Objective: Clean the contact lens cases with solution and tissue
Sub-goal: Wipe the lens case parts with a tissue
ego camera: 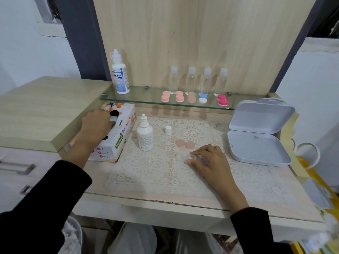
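Observation:
A clear contact lens case (180, 156) lies on the lace mat, and my right hand (207, 162) pinches its right cup between thumb and fingertips. Its two peach caps (185, 143) sit just behind it. My left hand (96, 124) rests on top of the tissue box (117, 138) with its fingers reaching into the slot. A small white solution bottle (145, 134) stands uncapped beside the box, with its white cap (168, 130) to the right.
A glass shelf (146, 99) at the back holds a large solution bottle (119, 74), several clear small bottles (198, 79) and several coloured lens cases (192, 98). An open grey box (258, 132) sits at the right. A raised cabinet top (42, 110) is left.

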Action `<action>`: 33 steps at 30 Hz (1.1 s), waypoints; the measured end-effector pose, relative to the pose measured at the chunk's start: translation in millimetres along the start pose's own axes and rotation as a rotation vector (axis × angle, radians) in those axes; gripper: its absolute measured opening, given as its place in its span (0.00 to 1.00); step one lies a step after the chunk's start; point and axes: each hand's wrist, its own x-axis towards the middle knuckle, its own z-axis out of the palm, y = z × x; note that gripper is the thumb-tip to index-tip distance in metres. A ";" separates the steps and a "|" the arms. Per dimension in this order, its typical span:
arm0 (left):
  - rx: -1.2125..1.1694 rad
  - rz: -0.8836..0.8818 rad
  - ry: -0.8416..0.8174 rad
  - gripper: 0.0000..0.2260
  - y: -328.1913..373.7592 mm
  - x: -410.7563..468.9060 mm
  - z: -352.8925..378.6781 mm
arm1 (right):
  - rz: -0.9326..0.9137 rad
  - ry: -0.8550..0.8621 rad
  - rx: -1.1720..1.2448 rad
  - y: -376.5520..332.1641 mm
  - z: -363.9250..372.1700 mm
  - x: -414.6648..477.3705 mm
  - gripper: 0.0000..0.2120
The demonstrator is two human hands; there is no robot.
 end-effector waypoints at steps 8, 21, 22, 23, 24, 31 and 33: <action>0.117 -0.005 -0.121 0.09 3.4 5.0 0.6 | -0.003 0.010 -0.015 0.4 1.0 -0.6 0.23; -0.395 -0.058 0.301 0.07 -4.1 -10.6 -4.2 | 0.006 0.018 0.005 -1.7 0.6 -1.3 0.20; -0.459 -0.084 0.313 0.07 -3.8 -12.1 -6.5 | 0.007 0.020 0.006 -1.7 0.7 -1.5 0.20; -0.517 -0.104 0.320 0.08 -3.4 -14.0 -9.0 | 0.009 0.022 0.009 -1.5 0.8 -1.6 0.19; -0.579 -0.118 0.321 0.09 -3.0 -15.0 -11.2 | 0.010 0.022 0.012 -1.6 0.8 -1.8 0.19; -1.071 -0.087 0.359 0.05 10.6 -28.6 -29.3 | 0.008 0.027 -0.005 -0.6 1.4 -0.6 0.13; -1.155 -0.055 0.344 0.08 11.6 -31.4 -33.2 | 0.010 0.029 -0.003 -1.0 1.5 -1.0 0.13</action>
